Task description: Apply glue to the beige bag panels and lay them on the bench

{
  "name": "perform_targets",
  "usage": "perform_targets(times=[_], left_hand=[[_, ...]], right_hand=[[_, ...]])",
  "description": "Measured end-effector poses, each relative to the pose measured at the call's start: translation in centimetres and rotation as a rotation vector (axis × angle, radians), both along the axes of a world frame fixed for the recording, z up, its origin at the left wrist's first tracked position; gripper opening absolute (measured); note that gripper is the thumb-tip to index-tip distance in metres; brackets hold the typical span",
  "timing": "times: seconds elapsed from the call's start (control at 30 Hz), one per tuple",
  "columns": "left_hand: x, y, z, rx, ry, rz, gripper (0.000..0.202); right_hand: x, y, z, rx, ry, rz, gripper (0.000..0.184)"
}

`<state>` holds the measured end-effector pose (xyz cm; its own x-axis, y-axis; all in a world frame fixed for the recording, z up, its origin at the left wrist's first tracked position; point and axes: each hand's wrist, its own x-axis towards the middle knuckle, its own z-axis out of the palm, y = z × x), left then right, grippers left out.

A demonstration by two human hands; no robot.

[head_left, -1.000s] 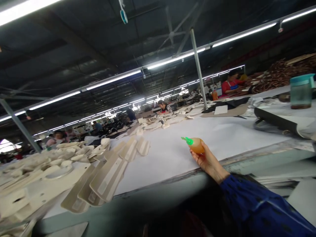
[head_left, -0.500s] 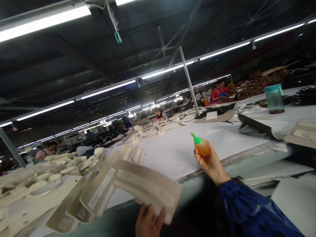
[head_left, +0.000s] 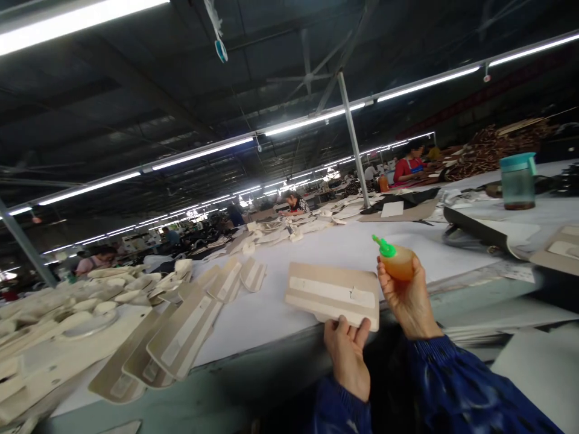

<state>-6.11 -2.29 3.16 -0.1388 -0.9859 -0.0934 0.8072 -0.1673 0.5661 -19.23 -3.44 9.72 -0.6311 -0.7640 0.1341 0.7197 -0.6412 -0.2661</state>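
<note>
My left hand (head_left: 348, 355) grips the lower edge of a beige panel (head_left: 325, 301), fingers on its face. The panel has a paler strip along its length with a small slit or flap near the right end. It is held up over the front edge of the white-covered table (head_left: 253, 322). My right hand (head_left: 409, 295) is wrapped round a squeeze bottle (head_left: 398, 265) with a green nozzle and amber liquid inside. The nozzle points up and left, just above the panel's right corner and apart from it. More beige panels (head_left: 185, 331) lie overlapping on the table to the left.
Cream-coloured pieces (head_left: 90, 307) are heaped at the left. A teal-lidded cup (head_left: 518, 181) stands at the right, near a dark curved piece (head_left: 479, 232). White sheets (head_left: 534, 355) lie below the table's edge. A person in red (head_left: 409, 167) sits farther back.
My left hand has brought the panel to the right and up, away from the other panels, and turned it flatter to view. My right hand with the bottle sits slightly farther right.
</note>
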Motion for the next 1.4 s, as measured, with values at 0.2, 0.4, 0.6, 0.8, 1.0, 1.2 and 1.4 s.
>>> perform_targets(times=[0.2,0.4,0.6,0.8,1.0,1.2,1.4], left_hand=[[-3.6,-0.9,-0.3,0.0,0.001,-0.042,0.015],[-3.5,2.3,-1.4,-0.132,-0.12,-0.316,0.014],[7.3,0.7,-3.0,-0.537,-0.896,0.45,0.039],[11.4,-3.3,-1.0,-0.481,-1.006,0.296,0.068],[8.7,-2.2,-0.1,-0.551,-0.889,0.028,0.05],[5.8,2.0,1.9,-0.129,-0.423,-0.06,0.047],[6.3,4.9,1.9,-0.124,-0.183,-0.217,0.051]], right_hand=[[-0.9,0.4,-0.5,0.004,0.001,0.011,0.035],[0.1,-1.2,-2.2,0.181,0.034,0.047,0.023],[1.0,-2.7,-3.2,0.28,0.019,0.059,0.033],[1.4,-2.8,-3.4,0.28,0.02,0.08,0.035],[1.3,-2.1,-3.0,0.239,0.058,0.067,0.036],[2.0,1.9,-1.9,0.163,0.196,0.137,0.033],[5.3,8.6,-3.3,0.209,0.463,-0.012,0.064]])
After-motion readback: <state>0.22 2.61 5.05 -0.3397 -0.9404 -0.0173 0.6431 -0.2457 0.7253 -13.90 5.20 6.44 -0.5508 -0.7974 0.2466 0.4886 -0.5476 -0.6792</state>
